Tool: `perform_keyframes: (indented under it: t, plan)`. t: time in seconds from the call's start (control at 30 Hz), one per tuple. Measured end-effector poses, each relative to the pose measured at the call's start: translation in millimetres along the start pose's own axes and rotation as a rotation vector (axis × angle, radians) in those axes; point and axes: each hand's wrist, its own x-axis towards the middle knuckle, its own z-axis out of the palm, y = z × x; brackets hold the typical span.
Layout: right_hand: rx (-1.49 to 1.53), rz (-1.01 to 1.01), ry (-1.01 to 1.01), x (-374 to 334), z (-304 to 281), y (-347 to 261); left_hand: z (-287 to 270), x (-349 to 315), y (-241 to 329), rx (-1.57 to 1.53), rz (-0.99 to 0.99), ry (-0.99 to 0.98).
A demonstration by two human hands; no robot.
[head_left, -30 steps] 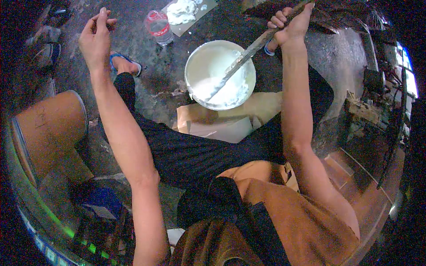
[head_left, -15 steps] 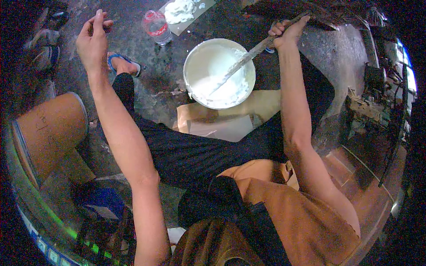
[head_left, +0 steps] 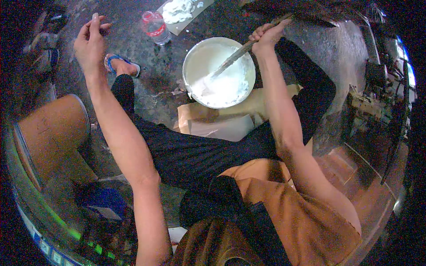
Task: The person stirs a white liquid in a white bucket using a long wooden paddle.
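Note:
Between my legs stands a round white bucket (head_left: 191,60) with a thick white paste (head_left: 224,94) in it, some of it smeared on the inner wall. My right hand (head_left: 267,36) is wrapped around a wooden stick (head_left: 237,55), which slants down to the left. The stick's lower end dips into the paste and is hidden there. At the upper left my left hand (head_left: 91,46) is raised over the floor with its fingers apart and nothing in them. Nearest to it are my foot in a blue-strapped sandal (head_left: 120,64) and a clear plastic bottle (head_left: 156,30).
Beyond the bottle, a white lump (head_left: 178,10) lies on a flat grey sheet (head_left: 195,20). Brown paper (head_left: 191,117) is spread on the near side of the bucket. A brown drum (head_left: 57,128) lies at the left, and dark clutter (head_left: 370,104) stands along the right.
My right hand has swung left and slightly down, carrying the stick's upper end closer to the bucket. My left hand has shifted slightly left. The bucket has barely moved.

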Motion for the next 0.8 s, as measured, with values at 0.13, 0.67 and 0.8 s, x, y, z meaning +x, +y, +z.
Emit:
perform_keyframes:
  t: [0.13, 0.67, 0.8]
  plan:
    - [0.047, -0.044, -0.028, -5.5, 12.7, -34.7, -7.0, 4.1, -2.9, 0.033, 0.027, 0.000]
    - [-0.090, -0.021, -0.152, -22.8, 14.7, 22.5, -6.5, -1.5, 12.3, 0.007, -0.001, -0.004]
    - [-0.124, -0.012, -0.162, -22.5, 16.6, 3.5, -2.5, 0.9, 12.6, 0.036, -0.005, -0.013]
